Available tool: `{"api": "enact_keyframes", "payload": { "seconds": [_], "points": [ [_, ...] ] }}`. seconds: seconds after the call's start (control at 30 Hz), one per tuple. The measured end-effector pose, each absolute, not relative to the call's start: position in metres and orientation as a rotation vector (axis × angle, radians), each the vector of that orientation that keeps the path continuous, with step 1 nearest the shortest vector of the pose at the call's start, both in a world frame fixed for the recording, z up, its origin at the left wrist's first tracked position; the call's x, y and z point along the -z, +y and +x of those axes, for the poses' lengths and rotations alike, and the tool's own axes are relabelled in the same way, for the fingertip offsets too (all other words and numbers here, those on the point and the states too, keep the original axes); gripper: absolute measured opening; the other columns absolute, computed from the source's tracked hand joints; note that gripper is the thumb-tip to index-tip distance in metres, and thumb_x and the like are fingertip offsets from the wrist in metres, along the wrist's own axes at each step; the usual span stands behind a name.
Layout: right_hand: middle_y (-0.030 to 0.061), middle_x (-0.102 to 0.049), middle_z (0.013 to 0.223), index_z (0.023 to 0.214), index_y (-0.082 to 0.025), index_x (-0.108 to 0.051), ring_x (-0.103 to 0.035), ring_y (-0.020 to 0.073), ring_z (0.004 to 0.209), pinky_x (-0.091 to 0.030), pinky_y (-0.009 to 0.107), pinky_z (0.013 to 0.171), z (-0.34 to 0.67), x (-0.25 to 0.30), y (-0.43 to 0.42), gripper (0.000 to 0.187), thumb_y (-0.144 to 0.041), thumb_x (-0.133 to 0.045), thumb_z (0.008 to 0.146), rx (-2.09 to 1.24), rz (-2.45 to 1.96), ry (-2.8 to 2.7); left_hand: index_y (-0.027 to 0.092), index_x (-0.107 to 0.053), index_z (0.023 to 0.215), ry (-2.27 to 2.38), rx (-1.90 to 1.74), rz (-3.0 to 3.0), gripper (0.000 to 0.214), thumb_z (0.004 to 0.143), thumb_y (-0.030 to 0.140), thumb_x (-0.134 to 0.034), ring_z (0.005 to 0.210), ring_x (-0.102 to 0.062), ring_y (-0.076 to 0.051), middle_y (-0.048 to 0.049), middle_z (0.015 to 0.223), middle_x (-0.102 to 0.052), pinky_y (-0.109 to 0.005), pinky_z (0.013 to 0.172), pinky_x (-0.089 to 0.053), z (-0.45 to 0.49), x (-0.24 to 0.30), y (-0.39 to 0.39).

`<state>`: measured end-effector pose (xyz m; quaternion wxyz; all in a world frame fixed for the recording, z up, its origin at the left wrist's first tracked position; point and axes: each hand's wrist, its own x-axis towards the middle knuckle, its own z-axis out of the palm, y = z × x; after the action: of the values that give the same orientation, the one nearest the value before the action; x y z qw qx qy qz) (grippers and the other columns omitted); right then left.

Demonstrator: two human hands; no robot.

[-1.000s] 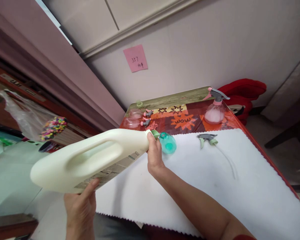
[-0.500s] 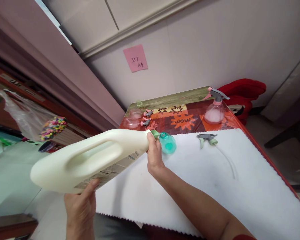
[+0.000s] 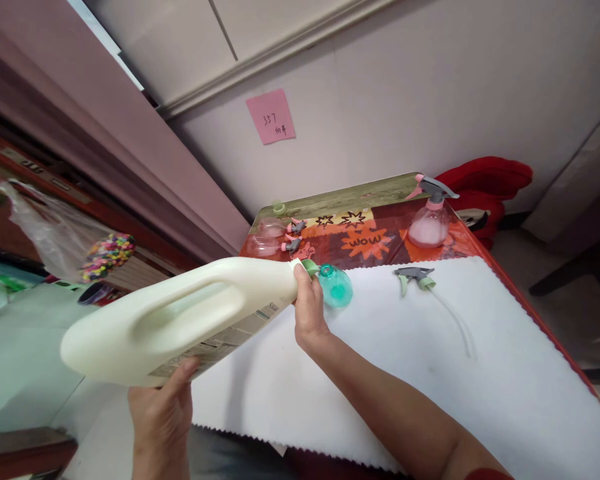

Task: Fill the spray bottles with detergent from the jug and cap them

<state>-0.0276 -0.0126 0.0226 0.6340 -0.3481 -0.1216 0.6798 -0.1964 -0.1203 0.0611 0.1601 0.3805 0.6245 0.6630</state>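
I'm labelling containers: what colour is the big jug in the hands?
The big jug is pale cream, clearest in the head view.

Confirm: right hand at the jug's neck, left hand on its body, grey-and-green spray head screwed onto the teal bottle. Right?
One error: the grey-and-green spray head is off the teal bottle, lying apart on the white mat, per the head view. Right hand at the jug's neck, left hand on its body.

left fingers (image 3: 183,373) and right fingers (image 3: 305,283) hold a tilted cream jug (image 3: 185,327), green spout (image 3: 311,268) beside a teal bottle (image 3: 337,290).
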Motion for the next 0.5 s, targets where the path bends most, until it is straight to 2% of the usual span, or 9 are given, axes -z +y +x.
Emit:
{"api": "enact_keyframes", "payload": {
  "seconds": [0.13, 0.37, 0.5],
  "points": [
    [0.0059, -0.075, 0.113, 0.114, -0.020, -0.066, -0.067, 0.0230, 0.103, -0.051, 0.034, 0.091, -0.0282, -0.0221, -0.0123, 0.048, -0.057, -0.064, 0.085, -1.543, -0.794, -0.280, 0.022, -0.072, 0.104, 1.811, -1.898, 1.073, 0.051, 0.055, 0.027, -0.087, 0.121, -0.064, -0.039, -0.0067, 0.120, -0.074, -0.059, 0.108, -0.050, -0.1965, -0.0611, -0.1200],
    [0.0048, -0.075, 0.112, 0.114, -0.020, -0.066, -0.068, 0.0229, 0.102, -0.052, 0.034, 0.089, -0.0281, -0.0227, -0.0126, 0.046, -0.056, -0.065, 0.085, -1.550, -0.791, -0.262, 0.021, -0.071, 0.106, 1.801, -1.890, 1.071, 0.049, 0.059, 0.026, -0.085, 0.119, -0.066, -0.037, -0.0067, 0.121, -0.073, -0.055, 0.106, -0.053, -0.1985, -0.0604, -0.1211],
    [0.0053, -0.076, 0.112, 0.115, -0.020, -0.066, -0.068, 0.0229, 0.101, -0.051, 0.034, 0.090, -0.0277, -0.0231, -0.0128, 0.047, -0.056, -0.064, 0.085, -1.550, -0.797, -0.270, 0.021, -0.071, 0.104, 1.783, -1.902, 1.056, 0.049, 0.058, 0.024, -0.087, 0.119, -0.066, -0.036, -0.0059, 0.119, -0.074, -0.055, 0.109, -0.050, -0.1999, -0.0591, -0.1208]
  ]
}}
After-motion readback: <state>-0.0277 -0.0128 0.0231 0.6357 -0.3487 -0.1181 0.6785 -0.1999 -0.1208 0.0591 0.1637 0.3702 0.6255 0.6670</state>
